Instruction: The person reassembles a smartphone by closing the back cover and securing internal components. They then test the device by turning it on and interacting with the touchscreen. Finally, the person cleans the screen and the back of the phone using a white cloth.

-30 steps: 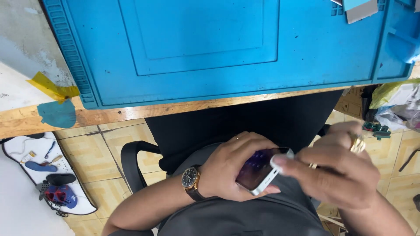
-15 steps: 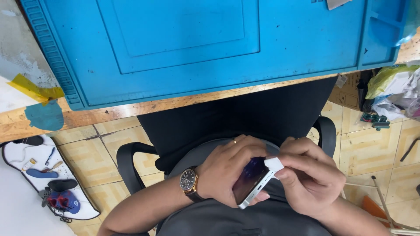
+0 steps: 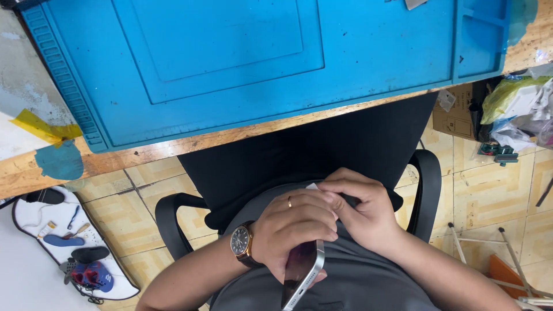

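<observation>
Smartphone (image 3: 302,270) held over the lap, near the chair (image 3: 429,190), below the blue mat (image 3: 242,69). Left hand (image 3: 294,230), wearing a wristwatch (image 3: 241,242), is clamped around its edges. Right hand (image 3: 363,216) pinches a small white piece (image 3: 313,186) at the far end. Likely light, stiff, slippery glass, fragile; best held by the side edges.

Glossy glass phone (image 3: 300,266) with polished metal edge. Matt blue rubbery mat (image 3: 242,63), scuffed. Worn wooden surface (image 3: 34,173) edge, rough. Smooth black plastic chair arm (image 3: 429,190). Glazed floor tiles (image 3: 489,196). Metal-cased watch (image 3: 240,242), dark strap.
</observation>
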